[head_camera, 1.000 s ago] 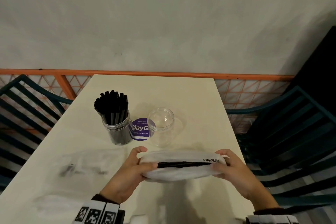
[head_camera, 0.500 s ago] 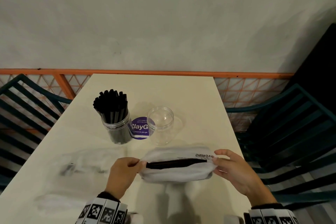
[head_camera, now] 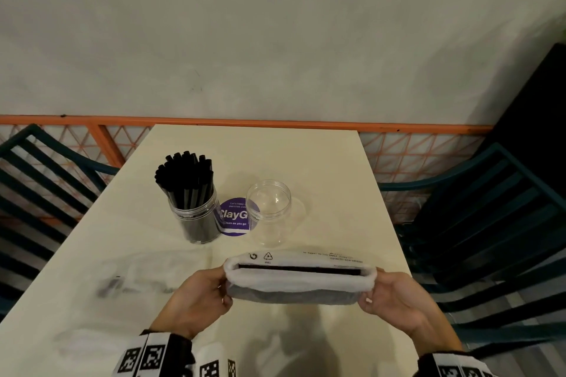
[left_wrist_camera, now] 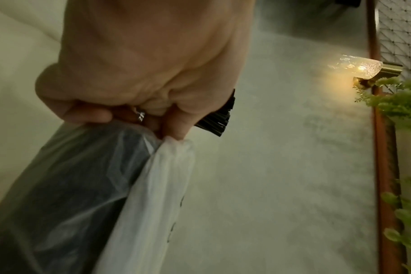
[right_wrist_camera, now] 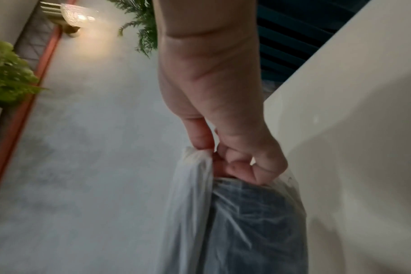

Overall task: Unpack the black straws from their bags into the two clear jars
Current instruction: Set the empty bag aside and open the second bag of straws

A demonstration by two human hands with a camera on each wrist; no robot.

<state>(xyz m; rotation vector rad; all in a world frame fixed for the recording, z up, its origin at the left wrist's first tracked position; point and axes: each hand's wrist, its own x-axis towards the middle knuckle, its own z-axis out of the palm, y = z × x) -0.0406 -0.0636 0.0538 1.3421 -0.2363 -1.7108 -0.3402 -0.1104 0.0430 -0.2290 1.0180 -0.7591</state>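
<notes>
A milky plastic bag of black straws [head_camera: 298, 283] is stretched sideways above the near part of the table, dark straws showing through it. My left hand [head_camera: 200, 300] pinches its left end [left_wrist_camera: 169, 140]; my right hand [head_camera: 395, 297] pinches its right end [right_wrist_camera: 197, 153]. Behind the bag stand two clear jars. The left jar [head_camera: 196, 217] is packed with upright black straws [head_camera: 186, 176]. The right jar [head_camera: 269, 213] is empty. In the left wrist view, black straw tips [left_wrist_camera: 219, 118] show past my knuckles.
The cream table [head_camera: 321, 162] carries a round purple sticker [head_camera: 234, 217] between the jars. Crumpled clear plastic [head_camera: 122, 280] lies at the near left. Dark teal slatted chairs [head_camera: 490, 223] stand on both sides. An orange rail [head_camera: 275, 122] runs along the wall.
The bag has been pulled out longer and flatter between my hands, which have drawn apart. My left hand went from cupping the bag's end to pinching it.
</notes>
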